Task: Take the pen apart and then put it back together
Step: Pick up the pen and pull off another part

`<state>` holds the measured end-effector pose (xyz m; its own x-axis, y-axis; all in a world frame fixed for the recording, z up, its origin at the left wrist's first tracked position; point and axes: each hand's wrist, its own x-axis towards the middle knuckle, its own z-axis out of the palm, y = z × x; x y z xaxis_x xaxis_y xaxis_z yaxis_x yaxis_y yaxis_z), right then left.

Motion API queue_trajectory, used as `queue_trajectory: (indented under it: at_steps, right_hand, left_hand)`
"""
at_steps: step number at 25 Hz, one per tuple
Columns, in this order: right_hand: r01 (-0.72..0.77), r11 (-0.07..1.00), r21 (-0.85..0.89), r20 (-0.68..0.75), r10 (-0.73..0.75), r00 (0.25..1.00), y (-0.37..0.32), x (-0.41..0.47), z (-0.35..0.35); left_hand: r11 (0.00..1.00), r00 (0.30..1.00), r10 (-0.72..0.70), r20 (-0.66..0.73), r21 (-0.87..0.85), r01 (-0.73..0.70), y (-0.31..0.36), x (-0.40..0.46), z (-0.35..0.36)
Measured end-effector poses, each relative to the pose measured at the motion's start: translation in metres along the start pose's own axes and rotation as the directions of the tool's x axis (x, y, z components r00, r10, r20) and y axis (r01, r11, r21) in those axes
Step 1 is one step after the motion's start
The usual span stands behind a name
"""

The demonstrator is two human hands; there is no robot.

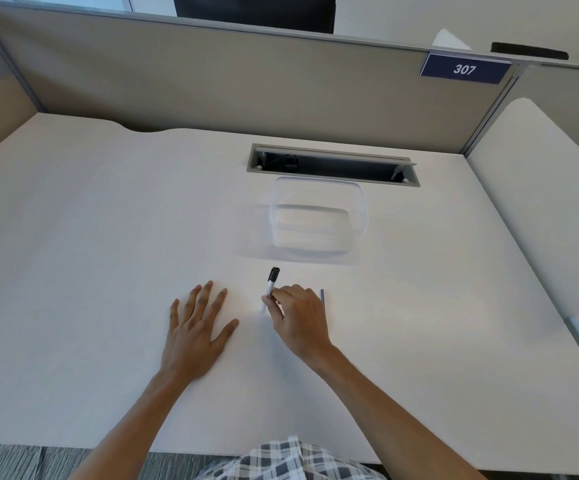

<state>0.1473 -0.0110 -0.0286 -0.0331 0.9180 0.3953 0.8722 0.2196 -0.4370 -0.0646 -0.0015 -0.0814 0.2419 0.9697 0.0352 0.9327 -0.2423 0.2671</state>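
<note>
I look down at a pale worktop (pixel 90 237) inside a beige office cubicle. Farthest left of what matters, my left hand (pixel 194 327) lies flat on the worktop, palm down, fingers straight and spread, holding nothing.

Just to its right, my right hand (pixel 298 317) has its fingers curled round the lower end of the pen (pixel 271 284), pinching it near the tip. The pen has a clear barrel and a black cap end that points away from me, towards the back of the worktop. I cannot tell whether its lower end touches the surface. Just beside my right hand, on its far side, a thin grey rod (pixel 322 299) lies on the worktop; I judge it to be the pen's ink refill, already taken out, though it is too slim to be sure.

Beyond my right hand stands a clear plastic container (pixel 319 216), and behind that a dark cable slot (pixel 333 164) is cut into the worktop. At the upper right, a blue sign (pixel 464 68) on the partition reads 307.

The risks, as I judge them: my wrist is close to the rod and could knock it so it rolls away. Any small loose part could slip from my pinch and be hard to find on this pale surface.
</note>
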Motion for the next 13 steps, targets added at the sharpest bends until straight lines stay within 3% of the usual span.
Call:
queue_trajectory:
  at_steps: [3, 9, 11, 13]
  right_hand:
    - [0.021, 1.0, -0.001, -0.043, -0.021, 0.999, -0.003, 0.007, -0.01]
    - [0.057, 0.997, 0.048, -0.296, -0.04, 0.954, -0.014, 0.029, -0.042]
    - [0.054, 0.998, 0.043, -0.275, -0.04, 0.961, -0.013, 0.028, -0.038]
    - [0.026, 0.999, 0.023, -0.166, -0.022, 0.986, -0.008, 0.016, -0.022]
  left_hand:
    - [1.0, 1.0, -0.005, 0.007, -0.007, 0.005, 0.0, 0.0, 0.001]
    - [1.0, 1.0, -0.011, 0.014, -0.008, 0.011, 0.001, 0.0, 0.0]
    - [1.0, 1.0, -0.01, 0.007, -0.014, 0.01, 0.001, 0.0, 0.0]
    - [1.0, 1.0, -0.011, 0.001, -0.016, 0.011, 0.001, 0.0, 0.0]
